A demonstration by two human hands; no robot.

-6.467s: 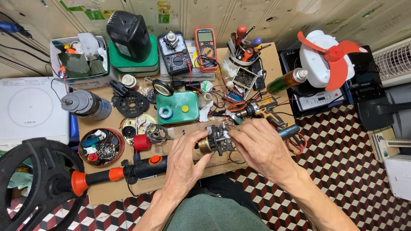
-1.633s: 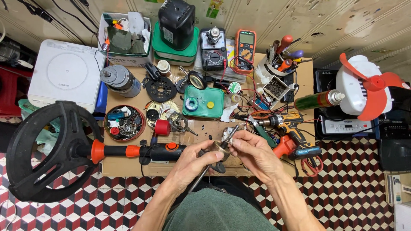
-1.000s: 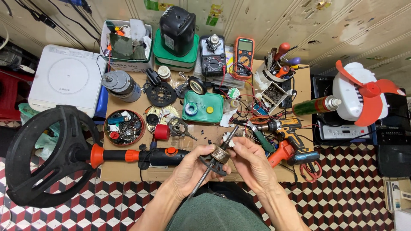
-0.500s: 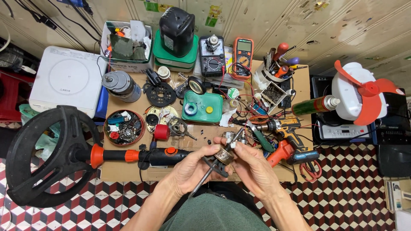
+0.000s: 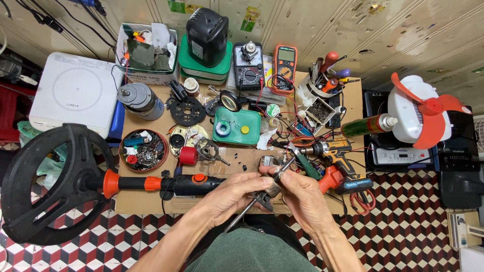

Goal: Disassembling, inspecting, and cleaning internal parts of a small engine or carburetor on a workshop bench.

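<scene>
Head view: both hands meet over the near edge of the surface (image 5: 151, 201), a cluttered brown bench. The left hand (image 5: 234, 194) is curled around a small metal motor part (image 5: 272, 189), fingers closed on its lower side; a thin metal rod (image 5: 242, 217) runs down and left from the part, below the hand. The right hand (image 5: 297, 194) presses against the same part from the right, thumb and fingertips pinched on its top end. The part sits between the two hands, just above the surface edge, in front of the person's torso.

Just left of the left hand lies a black-and-orange trimmer shaft (image 5: 166, 184), ending in a large black guard (image 5: 45, 186). Just right of the right hand, an orange cordless drill (image 5: 335, 158). Beyond the hands: a green box (image 5: 237, 126), a red spool (image 5: 188, 156), a round tin of small parts (image 5: 143, 150).
</scene>
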